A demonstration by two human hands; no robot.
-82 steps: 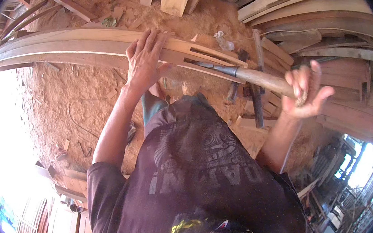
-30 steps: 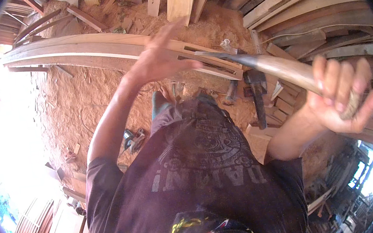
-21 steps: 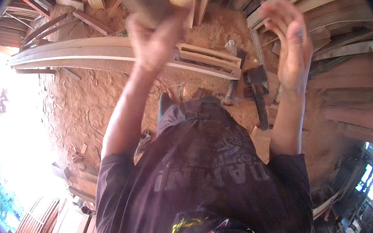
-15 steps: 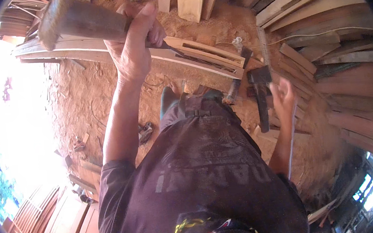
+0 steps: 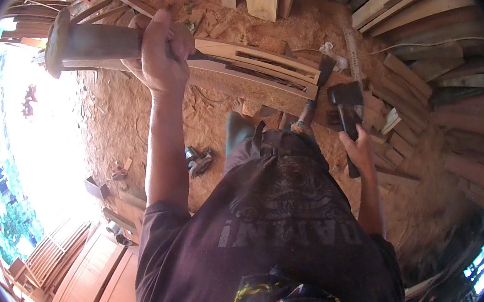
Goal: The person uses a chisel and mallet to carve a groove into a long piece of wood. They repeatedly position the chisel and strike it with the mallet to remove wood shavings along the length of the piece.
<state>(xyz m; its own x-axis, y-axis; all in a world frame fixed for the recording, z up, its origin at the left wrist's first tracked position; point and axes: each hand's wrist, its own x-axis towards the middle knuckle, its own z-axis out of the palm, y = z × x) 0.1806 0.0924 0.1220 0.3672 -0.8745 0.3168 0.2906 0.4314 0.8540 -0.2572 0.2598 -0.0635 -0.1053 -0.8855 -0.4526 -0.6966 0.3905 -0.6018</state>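
My left hand (image 5: pixel 159 50) is closed around a chisel (image 5: pixel 104 43) with a thick wooden handle. The handle's flattened, mushroomed end points left, and the blade slants down to the right over a long wooden beam (image 5: pixel 216 70). Narrow slots are cut into the beam's top face. I cannot tell whether the blade's tip touches the wood. In my right hand (image 5: pixel 359 146) is the dark handle of a hammer (image 5: pixel 344 94). Its blocky black head is up, just beyond the beam's right end.
A dark clamp-like bar (image 5: pixel 308 110) stands at the beam's right end. Stacked boards (image 5: pixel 410 6) fill the right side. A power tool (image 5: pixel 199 161) lies on the shavings-covered ground. Panels (image 5: pixel 87 273) lean at lower left. A pale cord (image 5: pixel 419 45) runs across the boards.
My right hand was beside the hammer handle with its fingers apart; now it is wrapped around the handle. My left hand still grips the chisel. The view has shifted slightly.
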